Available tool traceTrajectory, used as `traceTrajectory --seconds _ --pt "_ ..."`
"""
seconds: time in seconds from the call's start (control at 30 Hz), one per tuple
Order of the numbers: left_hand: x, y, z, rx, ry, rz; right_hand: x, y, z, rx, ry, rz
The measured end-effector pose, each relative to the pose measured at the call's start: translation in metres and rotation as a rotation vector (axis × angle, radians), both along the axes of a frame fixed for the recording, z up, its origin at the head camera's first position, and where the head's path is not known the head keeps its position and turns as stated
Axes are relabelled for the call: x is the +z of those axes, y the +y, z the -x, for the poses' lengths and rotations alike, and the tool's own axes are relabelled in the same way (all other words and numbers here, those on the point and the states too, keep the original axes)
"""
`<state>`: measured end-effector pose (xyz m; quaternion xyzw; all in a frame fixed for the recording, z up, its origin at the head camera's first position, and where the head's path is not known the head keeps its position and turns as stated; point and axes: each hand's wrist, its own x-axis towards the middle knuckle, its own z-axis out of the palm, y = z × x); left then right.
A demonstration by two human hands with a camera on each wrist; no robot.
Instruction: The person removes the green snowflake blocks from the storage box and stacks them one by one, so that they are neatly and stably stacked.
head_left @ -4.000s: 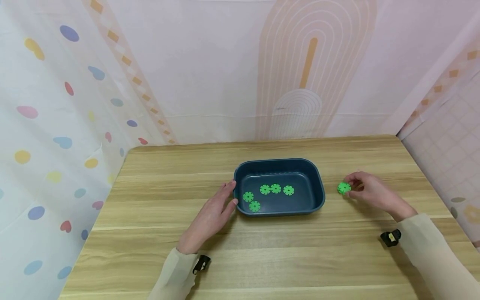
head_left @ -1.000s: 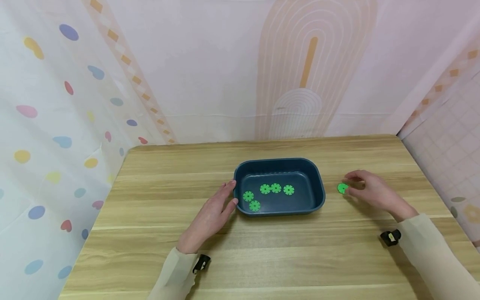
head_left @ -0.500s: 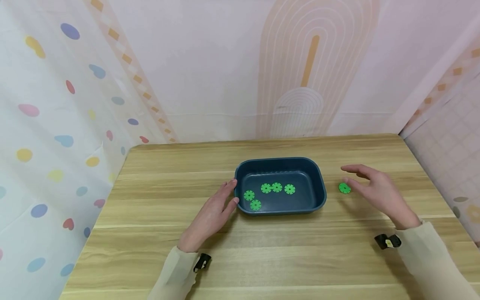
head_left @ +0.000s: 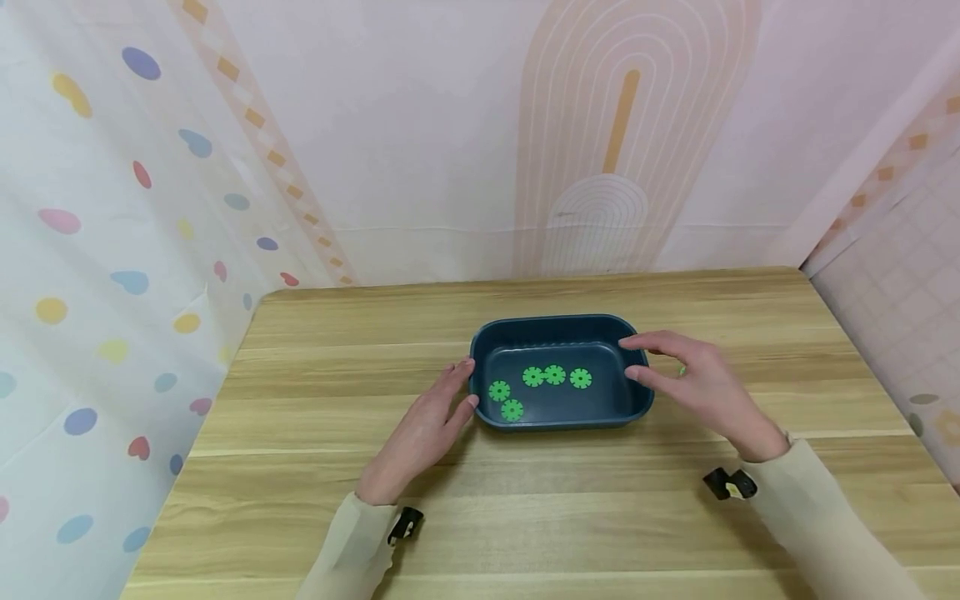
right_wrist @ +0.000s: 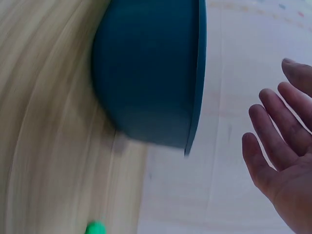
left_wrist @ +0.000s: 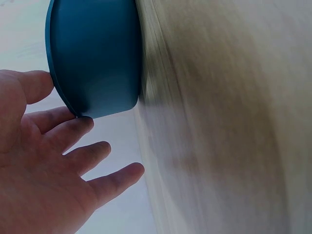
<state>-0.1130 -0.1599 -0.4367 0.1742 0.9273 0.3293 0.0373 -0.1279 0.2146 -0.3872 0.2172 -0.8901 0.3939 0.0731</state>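
A dark blue rectangular tub [head_left: 562,421] stands on the table. On its floor lie several flat green notched discs [head_left: 580,379], two of them side by side near the middle. My left hand [head_left: 423,433] touches the tub's left end with thumb and fingertips, fingers mostly straight, as the left wrist view also shows. Above the tub's right rim hovers my right hand [head_left: 697,379], thumb and fingers spread apart with nothing between them. Another green disc [right_wrist: 95,227] lies on the table right of the tub; in the head view the right hand hides most of it.
The wooden table [head_left: 315,358] reaches to a patterned cloth [head_left: 420,167] at the back, with more cloth along both sides. A small black device [head_left: 729,485] sits at each wrist.
My right hand was at the green disc right of the tub. It has let go, leaving the disc there, then risen and moved left over the tub's right rim. The left hand stays put.
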Motion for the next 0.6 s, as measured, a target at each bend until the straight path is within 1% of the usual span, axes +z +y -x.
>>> traceTrajectory --seconds 0.2,0.27,0.47,0.6 --pt "0.001 0.000 -0.001 -0.004 0.004 -0.004 -0.002 -0.023 0.007 0.120 0.004 -0.031" --pt "0.001 0.000 -0.001 -0.004 0.004 -0.005 -0.004 -0.030 0.010 0.150 -0.017 -0.032" --pt "0.001 0.000 -0.001 -0.003 0.005 -0.013 -0.009 -0.050 0.014 0.205 -0.128 -0.009" --pt "0.001 0.000 -0.001 -0.005 0.003 -0.017 -0.013 -0.064 0.018 0.266 -0.138 -0.011"
